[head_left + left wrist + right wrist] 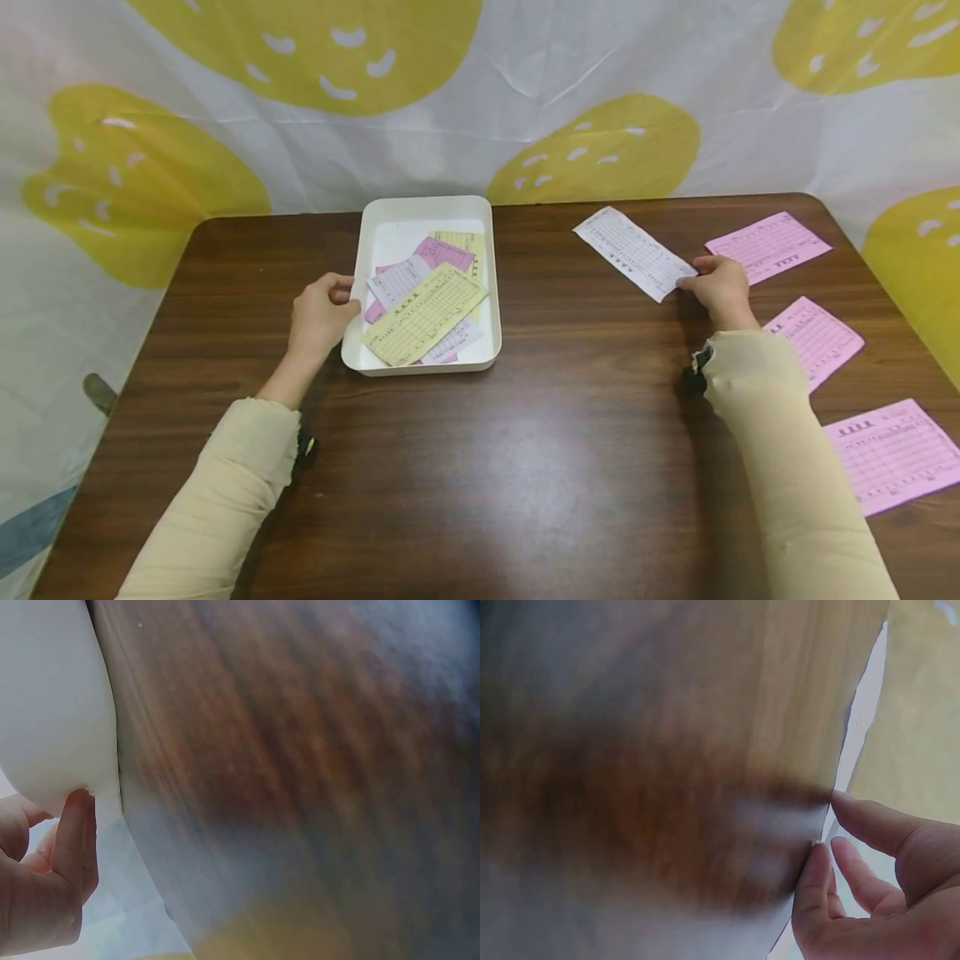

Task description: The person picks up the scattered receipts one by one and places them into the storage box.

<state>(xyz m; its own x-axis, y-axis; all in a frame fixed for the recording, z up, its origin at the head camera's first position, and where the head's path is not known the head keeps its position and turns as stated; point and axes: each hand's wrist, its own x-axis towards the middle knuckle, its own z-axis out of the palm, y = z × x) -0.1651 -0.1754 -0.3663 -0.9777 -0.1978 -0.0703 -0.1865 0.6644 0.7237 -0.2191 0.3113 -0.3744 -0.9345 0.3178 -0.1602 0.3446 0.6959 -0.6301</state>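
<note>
Standing before a creased white curtain with big yellow blobs, brown wood-grain worktop, rounded far corners, glare patch near the middle. Shallow white tray, smooth, rounded corners, left of middle toward the far edge; thin printed slips inside overlap at angles, yellow slip on top, pink and white beneath. Pink slips, flat rectangles with printed grids, at three spots along the right side. White slip, similar grid, slants between tray and farthest pink spot. Both arms reach forward in cream sleeves. Left hand bent, pinching the tray's left rim; right hand pinching the white slip's near right corner, thumb against fingers
</note>
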